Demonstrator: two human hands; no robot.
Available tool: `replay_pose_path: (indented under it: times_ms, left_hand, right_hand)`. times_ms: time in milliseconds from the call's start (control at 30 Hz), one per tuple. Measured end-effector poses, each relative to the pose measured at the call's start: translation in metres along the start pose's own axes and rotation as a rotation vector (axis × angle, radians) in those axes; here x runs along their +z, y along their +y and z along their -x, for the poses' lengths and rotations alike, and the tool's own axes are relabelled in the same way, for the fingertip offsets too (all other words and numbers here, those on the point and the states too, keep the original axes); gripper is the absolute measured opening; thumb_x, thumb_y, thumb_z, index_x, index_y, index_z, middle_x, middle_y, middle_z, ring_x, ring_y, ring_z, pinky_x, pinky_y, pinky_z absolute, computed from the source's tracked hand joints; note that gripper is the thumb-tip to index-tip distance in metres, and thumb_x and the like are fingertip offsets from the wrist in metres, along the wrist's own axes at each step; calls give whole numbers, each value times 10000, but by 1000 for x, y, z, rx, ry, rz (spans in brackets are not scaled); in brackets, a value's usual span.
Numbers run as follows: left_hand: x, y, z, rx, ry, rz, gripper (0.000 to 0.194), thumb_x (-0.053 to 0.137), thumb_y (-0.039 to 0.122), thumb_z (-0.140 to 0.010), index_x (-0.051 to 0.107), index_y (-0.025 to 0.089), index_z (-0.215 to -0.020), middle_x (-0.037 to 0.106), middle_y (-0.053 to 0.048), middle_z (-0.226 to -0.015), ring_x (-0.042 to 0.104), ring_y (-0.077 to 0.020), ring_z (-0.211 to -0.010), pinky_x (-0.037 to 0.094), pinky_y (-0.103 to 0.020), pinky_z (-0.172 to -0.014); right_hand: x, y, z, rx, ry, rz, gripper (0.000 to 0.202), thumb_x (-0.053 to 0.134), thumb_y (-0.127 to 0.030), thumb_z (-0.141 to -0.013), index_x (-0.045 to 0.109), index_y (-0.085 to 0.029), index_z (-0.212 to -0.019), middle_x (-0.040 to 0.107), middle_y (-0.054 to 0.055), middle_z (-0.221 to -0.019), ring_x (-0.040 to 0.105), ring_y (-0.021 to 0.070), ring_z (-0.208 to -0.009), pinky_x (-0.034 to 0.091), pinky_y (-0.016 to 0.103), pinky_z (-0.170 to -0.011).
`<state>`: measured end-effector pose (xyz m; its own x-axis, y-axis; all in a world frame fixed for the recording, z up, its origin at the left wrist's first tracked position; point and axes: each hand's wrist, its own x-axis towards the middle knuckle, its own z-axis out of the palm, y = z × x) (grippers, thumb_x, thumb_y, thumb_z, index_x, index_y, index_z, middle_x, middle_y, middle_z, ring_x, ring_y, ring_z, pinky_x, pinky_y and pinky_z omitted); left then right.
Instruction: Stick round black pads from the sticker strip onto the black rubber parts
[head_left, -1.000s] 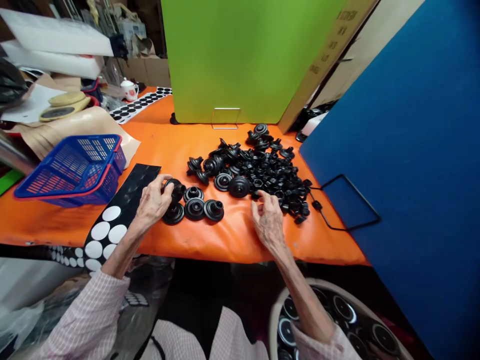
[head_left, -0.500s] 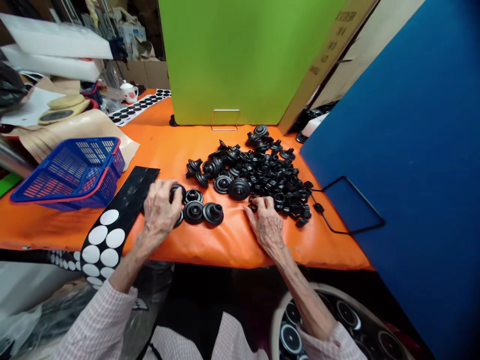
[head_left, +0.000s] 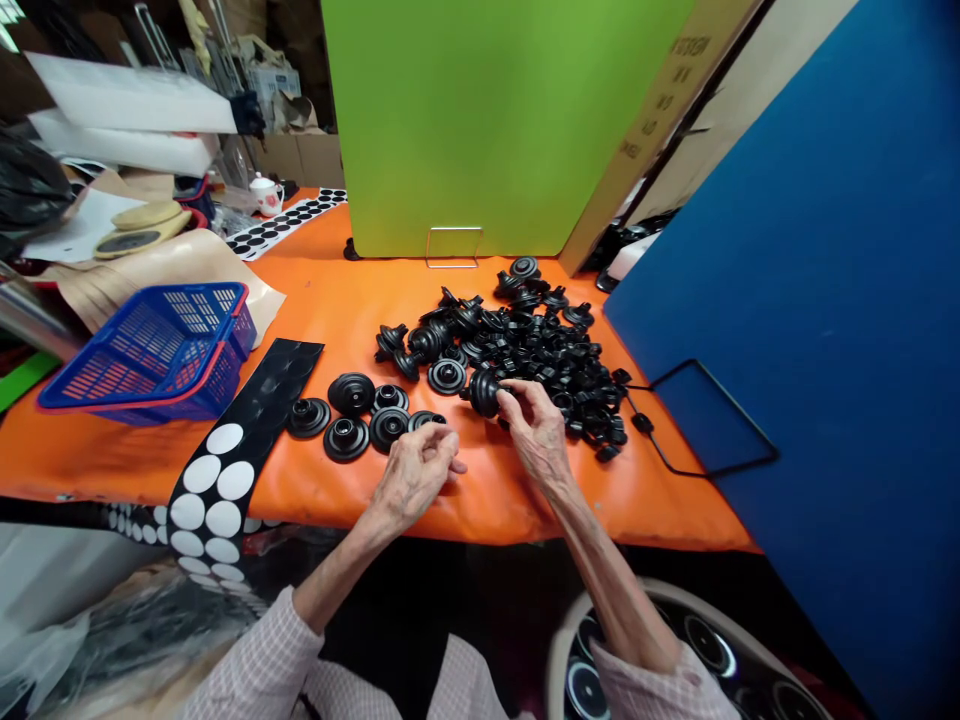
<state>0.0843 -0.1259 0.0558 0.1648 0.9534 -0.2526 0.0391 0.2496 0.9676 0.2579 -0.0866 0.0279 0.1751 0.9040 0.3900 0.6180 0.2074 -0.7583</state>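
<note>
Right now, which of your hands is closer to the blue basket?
The left. The left hand is over the table, right of the blue basket; the right hand is farther right, holding a black part.

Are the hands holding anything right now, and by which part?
The right hand holds a black ringed disc piece at its right end; fingers hide the exact grip. Nothing shows in the left hand.

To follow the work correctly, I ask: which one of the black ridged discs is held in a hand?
The ridged disc in the right hand, turned on edge beside the pile; no other disc is visibly held.
</note>
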Motion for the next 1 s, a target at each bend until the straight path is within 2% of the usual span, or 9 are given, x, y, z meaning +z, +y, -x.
replay_pose_path:
  times_ms: [67,167,233,300,433,700,833,933,1000]
  left_hand:
    - [5,7,-3,-76,1,125,392,606,509,-811,610,147,-959,657,-82,-854,672,-164,-597,542,-276,-563]
    - [8,13,0,-155,-100,294,479,534,593,-838,623,151,-999,674,-89,-900,670,-143,-588,517,-228,-516]
    - [5,13,5,-200,-189,415,468,551,574,-840,646,150,-1013,695,-91,-891,665,-134,-601,495,-201,-511]
    - [0,9,13,-230,-237,498,432,614,517,-821,663,144,-1036,710,-102,-929,670,-140,-664,508,-204,-563]
    - [-13,-1,28,-239,-245,487,451,713,398,-772,654,174,-1159,686,-111,-1124,665,-185,-918,539,-252,-729]
    - [-34,-15,36,-149,-231,309,469,700,404,-770,664,159,-1168,691,-122,-1123,643,-250,-1028,530,-277,-746]
    - [-42,-21,36,-84,-267,321,437,703,364,-772,664,173,-1163,688,-104,-1133,638,-235,-1036,515,-291,-824]
    - [-47,-24,39,-49,-267,320,379,716,312,-755,688,174,-1107,690,-88,-1109,635,-221,-1038,487,-305,-904]
    - [-51,-23,43,-67,-311,348,373,717,283,-739,685,191,-1099,687,-79,-1093,661,-223,-977,501,-331,-885]
  right_hand:
    - [-9,-12,13,26,-32,-124,242,456,-380,-928,585,-198,-1020,631,51,-945,618,162,-775,545,310,-696]
    - [-20,-33,36,64,-112,-327,206,516,-370,-911,597,-220,-1025,631,37,-954,624,159,-813,546,319,-760]
    - [-25,-43,52,60,-156,-361,186,527,-374,-910,606,-233,-1002,622,39,-981,624,170,-873,542,332,-800]
    - [-26,-47,68,57,-213,-350,232,558,-392,-896,588,-255,-1080,611,51,-1096,609,197,-1009,524,369,-889]
    - [-20,-50,91,101,-331,-339,517,669,-423,-824,469,-308,-1287,547,59,-1300,532,233,-1210,484,419,-995]
    - [-4,-59,97,87,-352,-314,503,717,-361,-777,511,-279,-1229,572,65,-1164,575,232,-1105,505,423,-946]
    - [2,-64,94,175,-374,-415,508,760,-358,-708,514,-274,-1146,588,37,-1108,590,215,-1055,514,392,-921]
    - [7,-63,96,245,-373,-450,502,780,-378,-662,493,-263,-1058,591,20,-1029,614,195,-925,544,354,-818]
    - [8,-56,97,318,-314,-422,455,756,-425,-674,465,-250,-977,593,11,-944,615,180,-803,549,344,-735]
